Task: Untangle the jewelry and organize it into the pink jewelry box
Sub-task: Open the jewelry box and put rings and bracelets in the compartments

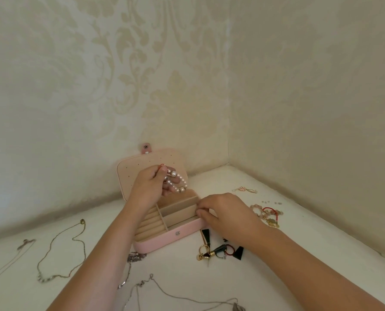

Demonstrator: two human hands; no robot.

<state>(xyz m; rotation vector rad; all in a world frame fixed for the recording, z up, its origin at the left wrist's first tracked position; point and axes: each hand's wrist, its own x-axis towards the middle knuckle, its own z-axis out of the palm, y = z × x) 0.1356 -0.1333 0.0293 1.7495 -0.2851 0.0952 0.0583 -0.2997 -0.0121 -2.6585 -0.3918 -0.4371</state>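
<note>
Left hand: raised above the far half of the pink jewelry box, thumb and forefinger pinching the red thread loop of a pearl bracelet. The rest of the strand drapes across its other fingers.

Right hand: fingers bent, fingertips against the right end of the box. Whether they pinch the wall or only steady it cannot be told.

Handling, judged:
- The bracelet looks light and limp. Its round, glossy pearls are likely slippery and liable to scuff.
- The thread loop gives the surest hold, with the strand supported from below as it is lowered.
- The thread looks thin, so a sharp pull risks snapping it.

Box: the pink shell has a smooth, leather-like look with a snap stud on the front wall. The lid stands open behind the left hand, its lining dotted with small holes. Below that hand lie padded beige ring rolls, and between the hands are oblong compartments with thin dividers.

Loose pieces:
- A fine gold chain necklace lies left of the left forearm.
- Thin silver chains lie between the forearms.
- Black tassel earrings tangled with gold rings lie under the right wrist.
- A beaded bracelet with red cord lies just right of the right hand.
</note>
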